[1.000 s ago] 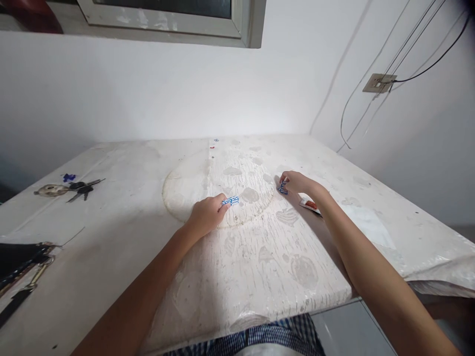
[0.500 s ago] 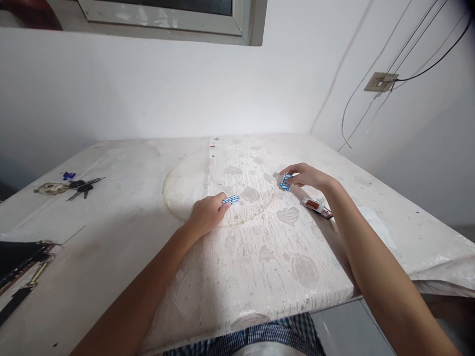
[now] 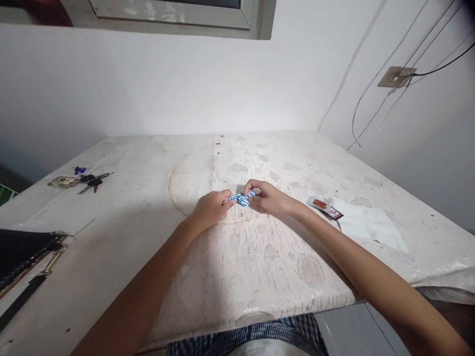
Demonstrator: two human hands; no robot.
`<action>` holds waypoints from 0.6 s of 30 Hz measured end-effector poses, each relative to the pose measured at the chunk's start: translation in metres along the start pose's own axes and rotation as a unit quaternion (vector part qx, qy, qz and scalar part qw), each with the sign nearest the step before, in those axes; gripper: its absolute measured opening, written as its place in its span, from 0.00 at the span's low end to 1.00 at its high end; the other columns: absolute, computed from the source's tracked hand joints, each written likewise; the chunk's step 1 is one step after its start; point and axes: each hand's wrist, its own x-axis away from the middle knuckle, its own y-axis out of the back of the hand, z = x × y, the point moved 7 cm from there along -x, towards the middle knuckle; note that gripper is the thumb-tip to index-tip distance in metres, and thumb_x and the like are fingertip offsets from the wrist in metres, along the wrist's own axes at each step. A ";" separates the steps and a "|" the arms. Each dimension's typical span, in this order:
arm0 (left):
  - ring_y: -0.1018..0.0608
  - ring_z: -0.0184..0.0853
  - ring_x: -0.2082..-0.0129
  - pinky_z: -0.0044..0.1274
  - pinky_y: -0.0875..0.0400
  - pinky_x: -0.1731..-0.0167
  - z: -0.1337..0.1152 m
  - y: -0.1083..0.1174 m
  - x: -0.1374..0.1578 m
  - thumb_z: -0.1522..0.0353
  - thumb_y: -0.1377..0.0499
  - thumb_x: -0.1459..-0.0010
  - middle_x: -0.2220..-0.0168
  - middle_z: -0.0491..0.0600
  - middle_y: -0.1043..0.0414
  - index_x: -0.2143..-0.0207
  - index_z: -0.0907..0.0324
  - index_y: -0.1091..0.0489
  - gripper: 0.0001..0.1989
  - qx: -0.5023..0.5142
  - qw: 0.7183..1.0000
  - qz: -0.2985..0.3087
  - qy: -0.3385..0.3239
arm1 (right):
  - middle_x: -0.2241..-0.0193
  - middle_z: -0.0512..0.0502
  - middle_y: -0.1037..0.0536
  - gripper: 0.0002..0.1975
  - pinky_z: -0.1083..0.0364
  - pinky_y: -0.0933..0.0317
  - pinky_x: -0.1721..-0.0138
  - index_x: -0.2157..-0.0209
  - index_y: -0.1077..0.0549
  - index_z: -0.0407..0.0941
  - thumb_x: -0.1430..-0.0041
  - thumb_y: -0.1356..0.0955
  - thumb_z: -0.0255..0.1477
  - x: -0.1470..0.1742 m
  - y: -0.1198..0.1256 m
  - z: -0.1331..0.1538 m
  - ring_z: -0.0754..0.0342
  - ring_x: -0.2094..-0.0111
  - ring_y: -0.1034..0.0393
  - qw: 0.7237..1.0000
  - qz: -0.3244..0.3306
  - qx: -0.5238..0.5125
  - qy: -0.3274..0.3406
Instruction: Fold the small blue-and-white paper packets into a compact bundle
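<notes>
The left hand (image 3: 211, 210) and the right hand (image 3: 267, 198) meet over the middle of the table (image 3: 111, 237), fingertips almost touching. Each is closed in a pinch: the left grips one small blue-and-white piece (image 3: 233, 197) between thumb and forefinger, and the right grips another blue-and-white piece (image 3: 246, 199), the two crossing or overlapping just above the cloth. They are too small from here to say what they are, perhaps folded wrappers or little cards. Beneath them lies a pale round mark (image 3: 185, 190) on the worn white covering. To the right, well clear of the hands, a small flat packet with a red patch (image 3: 324, 207) lies beside a sheet of white paper (image 3: 371, 225). Far to the left sits a bunch of keys (image 3: 79, 181), and at the near left edge a black strap with a metal clasp (image 3: 25, 257). On the right wall a socket (image 3: 396, 76) has wires running from it.
</notes>
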 end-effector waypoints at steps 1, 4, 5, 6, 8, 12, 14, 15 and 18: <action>0.39 0.28 0.81 0.22 0.51 0.80 0.000 0.000 0.000 0.60 0.53 0.45 0.82 0.41 0.42 0.74 0.57 0.38 0.12 0.011 1.000 0.001 -0.004 | 0.83 0.57 0.41 0.05 0.62 0.57 0.84 0.66 0.40 0.45 0.47 0.41 0.23 0.000 0.002 -0.001 0.65 0.87 0.52 1.000 -0.015 0.021 0.009; 0.40 0.27 0.82 0.22 0.52 0.81 0.002 0.000 -0.002 0.60 0.52 0.46 0.82 0.41 0.43 0.74 0.58 0.36 0.12 0.031 0.999 0.002 -0.013 | 0.80 0.56 0.38 0.04 0.61 0.54 0.81 0.68 0.39 0.45 0.47 0.40 0.23 -0.001 0.010 -0.001 0.65 0.86 0.50 0.991 -0.055 0.109 0.045; 0.40 0.27 0.82 0.22 0.52 0.81 0.002 0.000 -0.002 0.60 0.52 0.46 0.82 0.41 0.44 0.73 0.58 0.35 0.12 0.035 0.999 0.002 -0.014 | 0.79 0.55 0.37 0.04 0.61 0.54 0.80 0.68 0.38 0.45 0.47 0.40 0.23 -0.001 0.012 0.000 0.65 0.85 0.49 0.985 -0.067 0.146 0.056; 0.40 0.27 0.82 0.22 0.52 0.81 0.002 0.000 -0.002 0.60 0.51 0.46 0.82 0.41 0.44 0.73 0.58 0.35 0.13 0.040 0.999 0.003 -0.015 | 0.78 0.55 0.35 0.04 0.60 0.53 0.79 0.68 0.37 0.45 0.48 0.39 0.23 0.000 0.013 0.002 0.64 0.83 0.47 0.978 -0.077 0.183 0.066; 0.40 0.27 0.82 0.22 0.52 0.81 0.002 -0.001 -0.001 0.60 0.51 0.46 0.82 0.41 0.45 0.72 0.58 0.35 0.13 0.049 0.999 0.006 -0.017 | 0.76 0.53 0.32 0.07 0.59 0.51 0.76 0.66 0.34 0.46 0.48 0.38 0.23 0.000 0.014 0.004 0.62 0.80 0.43 0.962 -0.087 0.247 0.082; 0.40 0.27 0.82 0.21 0.51 0.81 0.001 0.000 0.002 0.59 0.52 0.45 0.81 0.41 0.44 0.72 0.58 0.35 0.13 0.062 0.998 0.019 -0.014 | 0.70 0.49 0.27 0.13 0.58 0.47 0.71 0.59 0.32 0.45 0.46 0.40 0.21 0.003 0.005 0.012 0.58 0.73 0.37 0.951 -0.068 0.276 0.123; 0.39 0.27 0.81 0.21 0.49 0.81 0.000 0.000 0.003 0.58 0.53 0.44 0.81 0.42 0.43 0.70 0.58 0.35 0.14 0.068 0.997 0.029 -0.016 | 0.66 0.47 0.27 0.14 0.57 0.44 0.67 0.58 0.32 0.44 0.45 0.41 0.20 0.006 0.000 0.018 0.56 0.68 0.35 0.949 -0.064 0.270 0.152; 0.39 0.28 0.81 0.21 0.49 0.81 0.000 0.000 0.004 0.58 0.54 0.44 0.80 0.42 0.42 0.69 0.57 0.35 0.15 0.072 0.997 0.035 -0.020 | 0.64 0.46 0.27 0.15 0.57 0.44 0.66 0.58 0.32 0.44 0.45 0.41 0.19 0.007 -0.003 0.020 0.56 0.66 0.35 0.947 -0.067 0.269 0.165; 0.38 0.28 0.80 0.21 0.48 0.80 -0.002 0.000 0.006 0.59 0.55 0.43 0.79 0.43 0.41 0.68 0.57 0.35 0.14 0.079 0.995 0.046 -0.030 | 0.63 0.45 0.30 0.14 0.57 0.43 0.66 0.58 0.33 0.44 0.44 0.42 0.19 0.009 -0.007 0.023 0.55 0.65 0.35 0.940 -0.081 0.274 0.185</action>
